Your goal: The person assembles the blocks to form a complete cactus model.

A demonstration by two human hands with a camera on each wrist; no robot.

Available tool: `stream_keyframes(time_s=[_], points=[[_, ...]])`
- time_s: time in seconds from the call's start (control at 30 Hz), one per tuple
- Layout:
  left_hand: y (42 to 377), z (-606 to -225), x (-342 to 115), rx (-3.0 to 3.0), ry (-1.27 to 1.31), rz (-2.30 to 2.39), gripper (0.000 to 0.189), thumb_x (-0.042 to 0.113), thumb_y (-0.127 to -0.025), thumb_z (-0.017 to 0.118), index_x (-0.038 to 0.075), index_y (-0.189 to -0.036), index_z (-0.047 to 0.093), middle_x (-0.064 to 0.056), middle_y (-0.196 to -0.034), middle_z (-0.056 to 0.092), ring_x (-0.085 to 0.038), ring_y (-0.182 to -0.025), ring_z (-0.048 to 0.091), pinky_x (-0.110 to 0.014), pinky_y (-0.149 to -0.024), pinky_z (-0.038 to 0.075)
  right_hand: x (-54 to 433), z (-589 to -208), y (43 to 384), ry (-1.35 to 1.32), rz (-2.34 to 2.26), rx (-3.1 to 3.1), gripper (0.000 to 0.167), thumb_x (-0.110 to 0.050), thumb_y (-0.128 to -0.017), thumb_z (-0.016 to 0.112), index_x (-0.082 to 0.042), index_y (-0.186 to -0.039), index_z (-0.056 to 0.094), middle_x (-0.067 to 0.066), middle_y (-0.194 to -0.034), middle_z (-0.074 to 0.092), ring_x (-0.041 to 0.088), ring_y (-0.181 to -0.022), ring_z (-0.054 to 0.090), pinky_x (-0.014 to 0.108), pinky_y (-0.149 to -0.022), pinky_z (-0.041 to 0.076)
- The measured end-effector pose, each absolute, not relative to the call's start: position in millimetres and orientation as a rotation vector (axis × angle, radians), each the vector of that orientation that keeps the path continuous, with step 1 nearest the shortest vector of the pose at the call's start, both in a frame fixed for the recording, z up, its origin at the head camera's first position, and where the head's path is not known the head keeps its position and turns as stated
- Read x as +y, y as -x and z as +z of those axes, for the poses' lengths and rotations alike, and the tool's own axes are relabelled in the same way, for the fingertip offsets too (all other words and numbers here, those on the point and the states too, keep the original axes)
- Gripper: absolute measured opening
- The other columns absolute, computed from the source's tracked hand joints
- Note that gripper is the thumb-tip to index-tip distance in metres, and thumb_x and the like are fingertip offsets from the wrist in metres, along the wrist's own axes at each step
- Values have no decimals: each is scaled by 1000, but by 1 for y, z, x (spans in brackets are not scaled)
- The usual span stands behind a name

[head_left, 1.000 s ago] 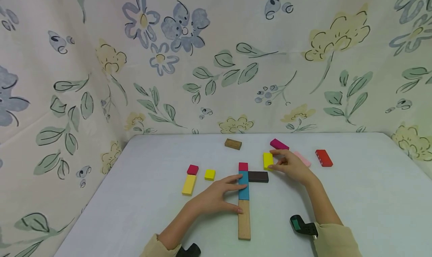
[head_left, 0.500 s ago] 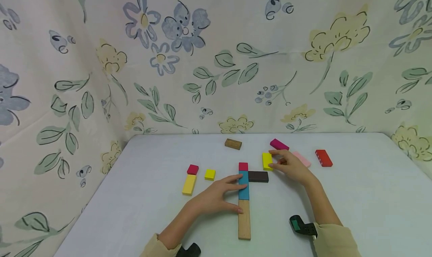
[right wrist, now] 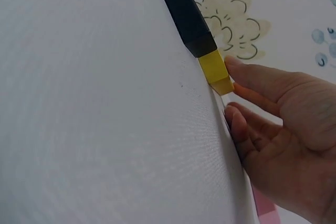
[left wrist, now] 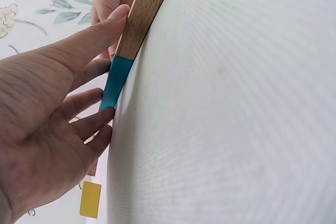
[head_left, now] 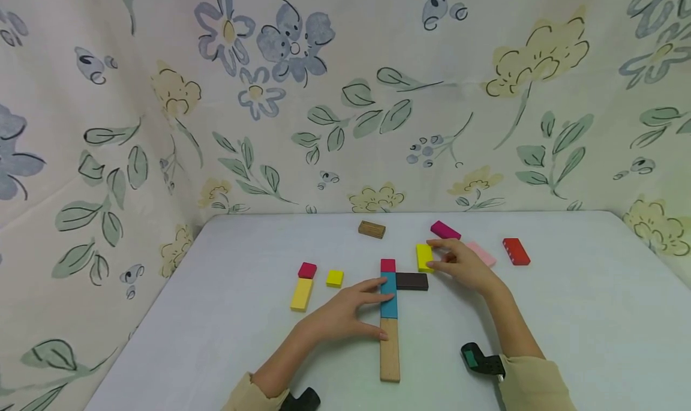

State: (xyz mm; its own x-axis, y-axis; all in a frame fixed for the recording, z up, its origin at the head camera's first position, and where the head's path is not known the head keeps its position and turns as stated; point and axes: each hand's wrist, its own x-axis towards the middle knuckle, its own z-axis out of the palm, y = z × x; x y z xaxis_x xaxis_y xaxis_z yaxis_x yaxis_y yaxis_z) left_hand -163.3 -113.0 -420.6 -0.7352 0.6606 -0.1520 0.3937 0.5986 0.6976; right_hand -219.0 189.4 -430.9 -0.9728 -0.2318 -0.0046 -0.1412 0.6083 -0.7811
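Observation:
In the head view a column of blocks lies on the white table: a natural wood block (head_left: 390, 357), a blue block (head_left: 388, 308) and a small crimson block (head_left: 388, 265) at the far end. My left hand (head_left: 342, 312) rests on it, fingertips on the blue block and thumb on the wood one, fingers fairly straight. A dark brown block (head_left: 412, 281) juts out rightward from the blue one. Beyond it, my right hand (head_left: 463, 267) pinches a yellow block (head_left: 424, 257) by its ends between thumb and index finger. The right wrist view shows that yellow block (right wrist: 214, 68) past the dark block's end.
Left of the column lie a pale yellow block (head_left: 302, 295), a red block (head_left: 308, 270) and a yellow cube (head_left: 335, 278). Farther back are a brown block (head_left: 372, 229), a magenta block (head_left: 445, 230), a pink block (head_left: 481, 254) and a red block (head_left: 516, 251). Floral cloth (head_left: 324, 183) stands behind.
My right hand has slid the yellow block slightly left. My left hand stays on the column, and the other blocks keep their places.

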Motion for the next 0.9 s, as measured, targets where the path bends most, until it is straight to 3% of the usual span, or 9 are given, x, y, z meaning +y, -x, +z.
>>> stream_keyframes(time_s=[0.27, 0.5, 0.9], points=[[164, -422, -113, 2444, -854, 904, 70, 39, -92, 84, 24, -154, 57, 4, -172, 34, -23, -159, 30, -49, -126, 34, 191, -431, 220, 354, -1321, 2715, 55, -17, -95, 79, 0, -144, 61, 26, -141, 59, 25, -96, 56, 22, -76, 54], [165, -423, -113, 2442, -850, 902, 70, 39, -92, 83, 25, -154, 57, 4, -172, 33, -23, -159, 30, -50, -126, 35, 191, -432, 221, 373, -1336, 2699, 54, -15, -94, 80, 1, -142, 62, 25, -133, 61, 22, -88, 56, 21, -70, 53], [164, -422, -113, 2437, -850, 905, 69, 37, -91, 84, 23, -154, 57, 3, -172, 34, -23, -159, 30, -49, -125, 36, 192, -432, 222, 385, -1339, 2677, 52, -15, -94, 81, 0, -141, 63, 20, -122, 63, 23, -89, 54, 21, -69, 52]])
